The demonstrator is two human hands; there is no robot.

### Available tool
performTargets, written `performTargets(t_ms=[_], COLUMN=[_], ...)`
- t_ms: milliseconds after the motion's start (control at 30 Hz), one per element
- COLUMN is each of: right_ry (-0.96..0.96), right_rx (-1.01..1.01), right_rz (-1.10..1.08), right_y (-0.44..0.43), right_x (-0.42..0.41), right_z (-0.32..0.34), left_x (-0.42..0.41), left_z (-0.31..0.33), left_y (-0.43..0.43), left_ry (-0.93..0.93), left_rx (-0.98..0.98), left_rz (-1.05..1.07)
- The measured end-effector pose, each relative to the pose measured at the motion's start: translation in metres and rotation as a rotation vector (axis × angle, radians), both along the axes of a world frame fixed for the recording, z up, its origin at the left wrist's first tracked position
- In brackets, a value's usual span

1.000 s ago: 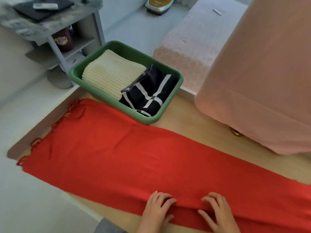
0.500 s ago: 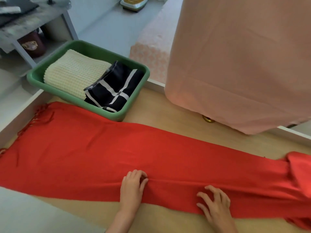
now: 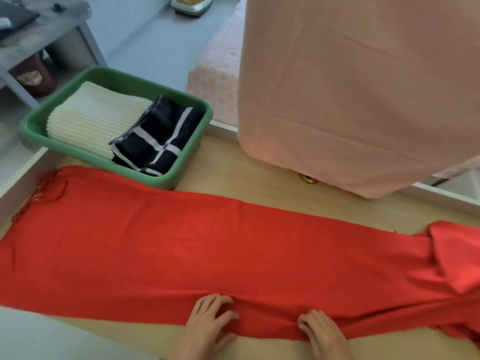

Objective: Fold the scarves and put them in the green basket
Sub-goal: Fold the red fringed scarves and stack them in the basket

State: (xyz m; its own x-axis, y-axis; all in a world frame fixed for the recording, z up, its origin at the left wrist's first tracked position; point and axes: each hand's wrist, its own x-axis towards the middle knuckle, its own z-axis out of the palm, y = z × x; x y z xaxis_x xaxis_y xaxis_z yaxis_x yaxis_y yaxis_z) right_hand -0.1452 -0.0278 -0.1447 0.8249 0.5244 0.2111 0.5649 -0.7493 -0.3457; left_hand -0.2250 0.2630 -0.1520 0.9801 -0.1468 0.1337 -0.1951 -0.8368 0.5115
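Observation:
A long red scarf (image 3: 207, 255) with fringed ends lies spread across the wooden table, its right end bunched up. My left hand (image 3: 209, 320) and my right hand (image 3: 320, 331) pinch its near edge at the bottom middle, fingers curled into the cloth. The green basket (image 3: 181, 172) stands at the back left, touching the scarf's far edge. Inside it lie a folded cream knitted scarf (image 3: 91, 118) and a folded dark scarf (image 3: 158, 139) with white stripes.
A pink cloth (image 3: 350, 87) drapes over something tall at the back right of the table (image 3: 233, 178). A grey side table (image 3: 39, 35) stands to the far left, and a bed with patterned pink cover (image 3: 215, 74) lies behind the basket.
My hands have drawn closer together along the scarf's near edge and now gather the cloth between them. The view has shifted slightly right, showing the bunched right end.

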Motion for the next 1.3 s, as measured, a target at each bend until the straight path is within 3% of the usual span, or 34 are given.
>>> performTargets(t_ms=[100, 233, 300, 367, 400, 467, 600, 833, 1000, 1167, 1300], right_ry=[0.0, -0.016, 0.081, 0.222, 0.26, 0.176, 0.145, 0.253, 0.341, 0.453, 0.437], right_rx=[-0.023, -0.084, -0.088, 0.099, 0.098, 0.089, 0.163, 0.217, 0.66, 0.889, 1.05], right_rz=[0.042, 0.185, 0.073, -0.031, -0.02, 0.001, -0.35, -0.967, -1.406, -1.549, -1.627], right_y=[-0.007, -0.014, -0.005, -0.002, -0.004, -0.021, -0.069, -0.156, -0.19, -0.207, -0.219], right_x=[-0.013, -0.027, -0.025, -0.026, -0.028, -0.025, -0.008, 0.017, 0.022, 0.043, 0.063], right_z=[0.002, -0.004, -0.006, -0.011, -0.002, 0.016, 0.032, 0.037, 0.035, 0.025, 0.017], left_x=[-0.005, -0.016, -0.023, -0.022, -0.018, -0.006, 0.021, 0.065, 0.082, 0.08, 0.085], left_z=[-0.003, -0.003, -0.003, -0.001, 0.002, 0.008, 0.011, 0.023, 0.035, 0.032, 0.031], left_y=[0.004, 0.009, 0.011, 0.011, 0.009, 0.0, -0.035, -0.119, -0.187, -0.236, -0.26], left_ry=[0.002, 0.034, 0.02, -0.032, -0.055, -0.051, 0.035, 0.147, 0.129, 0.26, 0.23], left_rx=[-0.051, 0.044, 0.062, 0.053, 0.03, -0.028, -0.047, -0.036, -0.088, -0.06, -0.055], left_rz=[-0.016, -0.104, -0.087, -0.042, -0.017, 0.029, 0.042, -0.137, -0.313, -0.415, -0.3])
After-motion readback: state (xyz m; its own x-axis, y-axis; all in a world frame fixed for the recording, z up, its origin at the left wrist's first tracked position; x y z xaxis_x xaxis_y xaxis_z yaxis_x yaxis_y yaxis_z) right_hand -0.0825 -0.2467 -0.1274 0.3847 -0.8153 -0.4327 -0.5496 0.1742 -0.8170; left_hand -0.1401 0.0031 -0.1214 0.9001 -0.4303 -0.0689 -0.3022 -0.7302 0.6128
